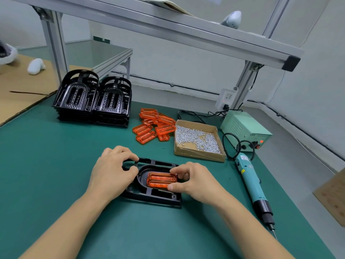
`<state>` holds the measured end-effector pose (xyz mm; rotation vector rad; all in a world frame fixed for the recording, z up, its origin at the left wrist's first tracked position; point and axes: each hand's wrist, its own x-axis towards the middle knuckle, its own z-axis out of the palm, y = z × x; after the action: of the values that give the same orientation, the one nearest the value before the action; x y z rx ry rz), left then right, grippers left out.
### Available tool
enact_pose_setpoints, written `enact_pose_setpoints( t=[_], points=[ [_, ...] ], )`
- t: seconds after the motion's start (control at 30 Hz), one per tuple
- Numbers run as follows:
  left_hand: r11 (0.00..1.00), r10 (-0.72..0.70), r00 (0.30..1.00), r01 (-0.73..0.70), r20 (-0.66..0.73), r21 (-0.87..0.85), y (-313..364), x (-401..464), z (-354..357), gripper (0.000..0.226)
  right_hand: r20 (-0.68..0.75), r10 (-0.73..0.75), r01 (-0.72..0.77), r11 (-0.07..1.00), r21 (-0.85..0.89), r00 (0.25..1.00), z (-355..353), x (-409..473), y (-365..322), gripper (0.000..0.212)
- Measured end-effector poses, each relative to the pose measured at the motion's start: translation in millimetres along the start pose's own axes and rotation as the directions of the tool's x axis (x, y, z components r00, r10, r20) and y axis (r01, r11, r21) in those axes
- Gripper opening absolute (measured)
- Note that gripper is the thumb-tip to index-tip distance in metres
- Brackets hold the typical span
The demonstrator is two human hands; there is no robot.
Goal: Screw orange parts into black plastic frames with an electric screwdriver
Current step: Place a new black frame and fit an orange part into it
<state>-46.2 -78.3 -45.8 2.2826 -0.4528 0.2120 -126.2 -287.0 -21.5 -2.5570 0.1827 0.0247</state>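
— So, what lies nearest on the green table (56, 156)?

— One black plastic frame (155, 197) lies flat on it, between both hands. The left hand (112, 171) grips the frame's left end, its fingers (127, 154) curled over the far edge. An orange part (161, 180) sits in the frame's oval recess.

— And the other hand?

— The right hand (194, 182) pinches the orange part at its right end, thumb on the near side and forefinger on the far side.

— Where is the tool?

— The electric screwdriver (252, 186) lies on the table to the right of the right hand, untouched, its bit pointing toward the near edge. Its black cable loops back to a pale green power supply (246, 129) with a red light lit on its front.

— Further back?

— A shallow cardboard box (197, 156) holding silver screws (196, 137) stands beyond the right hand, just beside the power supply. Left of the box is a loose pile of orange parts (155, 126). Beyond them, toward the left, two stacks of black frames (93, 101) stand side by side, touching. Over everything runs an aluminium frame rail (168, 28).
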Motion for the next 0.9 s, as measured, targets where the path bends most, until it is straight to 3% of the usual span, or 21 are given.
enact_pose_setpoints(
  t=[0.13,0.3,0.5,0.63,0.77,0.9],
  points=[
    [1.000,-0.005,1.000,0.005,0.006,-0.016,0.2,0.6,-0.8,0.022,-0.022,-0.061,0.061,0.998,-0.030,0.998,1.2,1.2,3.2,0.045],
    [1.000,-0.008,1.000,0.009,0.013,-0.022,0.0,0.2,0.1,0.021,-0.034,-0.013,0.022,0.965,0.261,0.999,10.4,-2.9,11.8,0.030],
    [1.000,-0.020,1.000,0.020,-0.003,0.003,0.5,-0.3,0.6,0.018,-0.053,-0.069,0.080,0.971,0.224,0.996,12.0,-2.5,13.6,0.025],
    [0.999,-0.011,1.000,0.011,-0.005,0.031,3.1,-1.0,0.9,0.016,0.015,-0.088,0.082,0.968,0.239,0.996,8.4,-4.3,14.2,0.038],
    [0.999,-0.005,1.000,0.006,-0.022,0.043,5.7,-1.8,1.4,0.015,0.072,-0.119,0.110,0.988,0.108,0.990,-4.9,-3.7,11.9,0.041],
    [0.999,-0.026,0.999,0.027,-0.033,0.027,8.5,-4.2,6.3,0.013,0.026,-0.199,0.198,0.980,0.034,0.980,-6.5,-7.3,13.8,0.037]
  ],
)
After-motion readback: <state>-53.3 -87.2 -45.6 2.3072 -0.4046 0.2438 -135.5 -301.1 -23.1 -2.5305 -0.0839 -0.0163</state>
